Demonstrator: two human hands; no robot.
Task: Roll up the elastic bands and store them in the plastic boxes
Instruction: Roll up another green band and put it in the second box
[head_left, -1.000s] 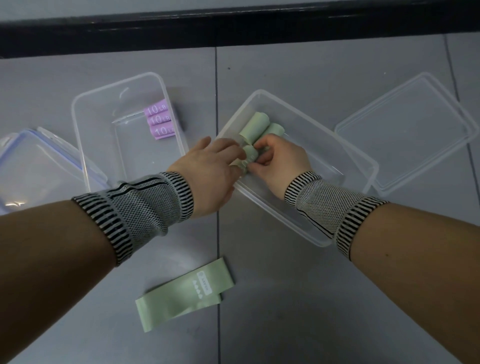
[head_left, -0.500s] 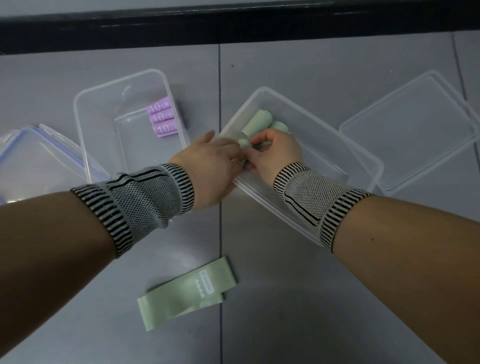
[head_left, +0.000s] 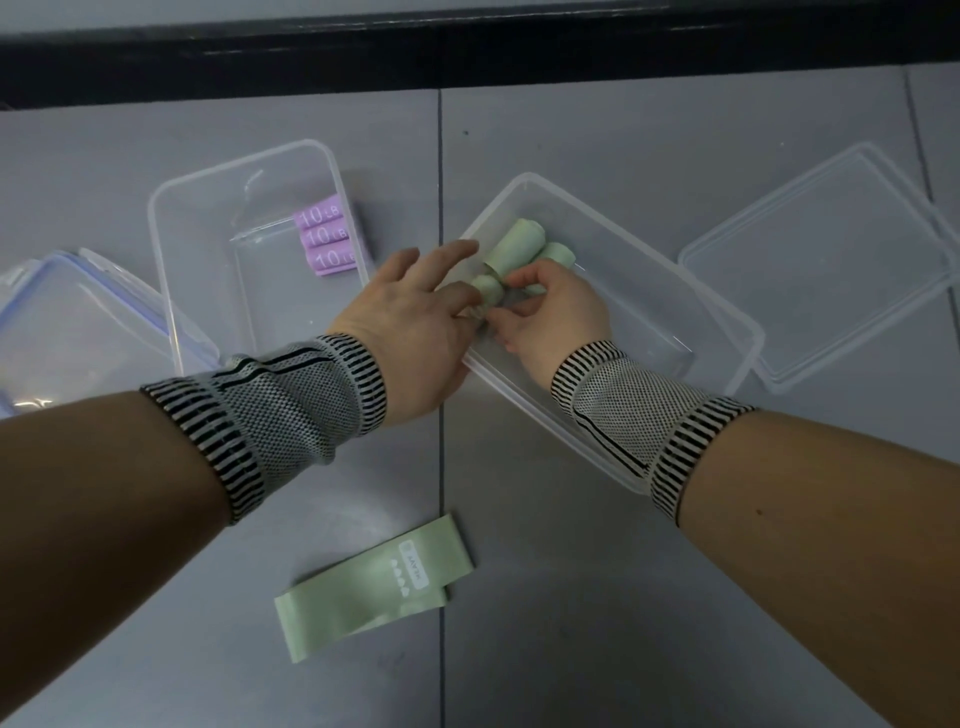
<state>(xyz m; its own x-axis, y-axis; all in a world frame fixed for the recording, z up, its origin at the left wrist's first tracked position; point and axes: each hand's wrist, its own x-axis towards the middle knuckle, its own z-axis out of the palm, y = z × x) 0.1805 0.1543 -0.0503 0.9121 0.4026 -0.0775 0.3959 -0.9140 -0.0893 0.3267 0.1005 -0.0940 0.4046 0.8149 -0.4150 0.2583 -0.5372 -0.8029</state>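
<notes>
Green flat band (head_left: 374, 587): unrolled on the grey bench (head_left: 571, 623), nearest the person, just to the left of the bench seam; its long axis slants from near-left up to far-right.
Which hand is nearer: the left forearm passes just above it, so I'd judge the left hand the shorter reach back for it.
Left hand (head_left: 410, 322): palm down at the near-left rim of the right-hand box, fingers spread loose and touching the small roll, not gripping anything that I can see.
Right hand (head_left: 545, 312): inside the box, wrist over the near wall, fingertips pinched on the small green roll (head_left: 488, 288).
Small green roll: low in the box's left corner, end-on toward the left hand, touching two larger green rolls (head_left: 519, 247) beyond it.
Right-hand clear plastic box (head_left: 727, 332): set askew, right part bare; its lid (head_left: 831, 260) lies beside it, farther right.
Left clear box (head_left: 208, 208): holds three purple rolls (head_left: 324, 241) marked 10 LB, side by side against its right wall.
Blue-trimmed lid (head_left: 67, 322): far left.
</notes>
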